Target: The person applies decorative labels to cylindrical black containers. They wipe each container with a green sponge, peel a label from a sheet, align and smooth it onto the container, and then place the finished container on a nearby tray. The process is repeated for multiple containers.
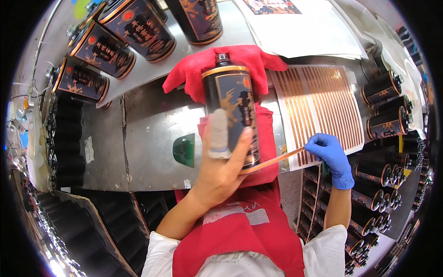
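Note:
My left hand (219,171), with a white wrap on one finger, is closed around a black bottle (230,97) with gold bands and a dark pictorial label. The bottle lies over a red towel (189,76), its neck pointing away from me. In a blue glove, my right hand (326,154) pinches one end of a narrow copper-coloured strip (281,158). The strip's other end meets the bottle's base edge nearest me. Beneath the right hand lies a white sheet (318,106) with rows of copper strips. Something dark green shows partly by the right palm.
A green scraper-like piece (184,150) rests on the metal table (143,134) left of the bottle. Several finished-looking bottles (138,30) stand at the back left. Printed sheets (300,27) lie at the back right. Racks of bottles (369,184) stand at the right, dark racks (101,217) at the lower left.

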Demonstrator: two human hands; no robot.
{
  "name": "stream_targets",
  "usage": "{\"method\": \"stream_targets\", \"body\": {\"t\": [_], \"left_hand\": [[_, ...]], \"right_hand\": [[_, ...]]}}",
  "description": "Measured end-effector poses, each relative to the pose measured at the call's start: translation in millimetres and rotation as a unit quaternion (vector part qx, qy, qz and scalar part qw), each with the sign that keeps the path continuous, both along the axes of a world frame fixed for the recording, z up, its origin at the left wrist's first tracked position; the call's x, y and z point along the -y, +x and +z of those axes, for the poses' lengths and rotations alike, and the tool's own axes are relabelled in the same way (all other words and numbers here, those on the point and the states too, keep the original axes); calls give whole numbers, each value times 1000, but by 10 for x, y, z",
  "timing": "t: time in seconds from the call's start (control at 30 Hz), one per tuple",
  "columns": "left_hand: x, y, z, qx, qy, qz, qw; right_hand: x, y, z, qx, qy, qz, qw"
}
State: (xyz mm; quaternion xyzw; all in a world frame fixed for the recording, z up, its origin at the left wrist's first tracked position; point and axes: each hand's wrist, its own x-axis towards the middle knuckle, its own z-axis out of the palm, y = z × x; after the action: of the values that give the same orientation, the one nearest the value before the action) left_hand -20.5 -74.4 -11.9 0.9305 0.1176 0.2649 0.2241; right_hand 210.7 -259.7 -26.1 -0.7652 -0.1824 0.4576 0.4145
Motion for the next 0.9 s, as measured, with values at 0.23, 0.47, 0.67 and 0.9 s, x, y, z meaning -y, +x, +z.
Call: {"method": "stream_targets", "body": {"t": [0.23,0.47,0.67,0.9], "left_hand": [[-98,-440,-358,-87,-140,44,985],[61,-110,119,-31,20,35,999],[-47,-125,8,-38,-17,8,999],[-209,-463,-476,-21,-133,18,991]], "right_hand": [[-249,-380,67,-53,40,34,997],[-280,-430,97,-94,39,34,994],[-330,-505,36,-71,70,53,994],[-596,-798,217,-136,118,92,979]]}}
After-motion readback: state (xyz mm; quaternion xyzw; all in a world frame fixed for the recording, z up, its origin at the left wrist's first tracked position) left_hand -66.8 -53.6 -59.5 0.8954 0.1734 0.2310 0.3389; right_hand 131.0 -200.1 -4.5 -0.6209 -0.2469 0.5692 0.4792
